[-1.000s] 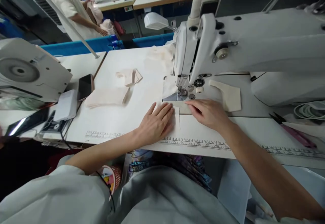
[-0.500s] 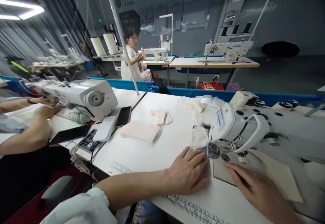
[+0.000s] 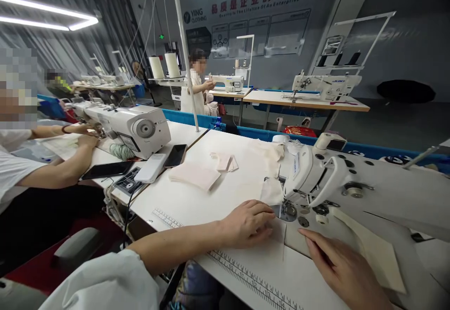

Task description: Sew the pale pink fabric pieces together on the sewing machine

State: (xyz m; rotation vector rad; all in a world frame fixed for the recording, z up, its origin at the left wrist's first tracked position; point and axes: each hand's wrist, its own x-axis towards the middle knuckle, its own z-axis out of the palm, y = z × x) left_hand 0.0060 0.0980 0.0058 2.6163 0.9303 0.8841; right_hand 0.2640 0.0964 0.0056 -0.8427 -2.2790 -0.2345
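Note:
My left hand (image 3: 248, 224) rests palm-down on the white table, just in front of the needle plate (image 3: 287, 211) of a white sewing machine (image 3: 316, 171). Its fingers are bent and slightly apart, with nothing visible in them. Over the machine bed's front edge lies my right hand (image 3: 339, 263), fingers stretched out toward the plate and holding nothing I can see. A pale fabric piece (image 3: 271, 191) lies beside the presser foot, beyond my left fingertips. To the right, a cream, angular flat piece (image 3: 374, 249) lies on the bed beyond my right hand.
A stack of pale pink cut pieces (image 3: 194, 176) and smaller scraps (image 3: 224, 162) lie on the table. At left are a phone (image 3: 176, 155), a white power bank (image 3: 150, 168) and another sewing machine (image 3: 137, 129), where a co-worker's arm (image 3: 59, 167) reaches in. A printed ruler (image 3: 246, 277) lines the front edge.
The whole view has shifted and tilted slightly. My left hand's fingers are more bent than before, still near the plate. My right hand keeps about the same place. The fabric pieces look unmoved.

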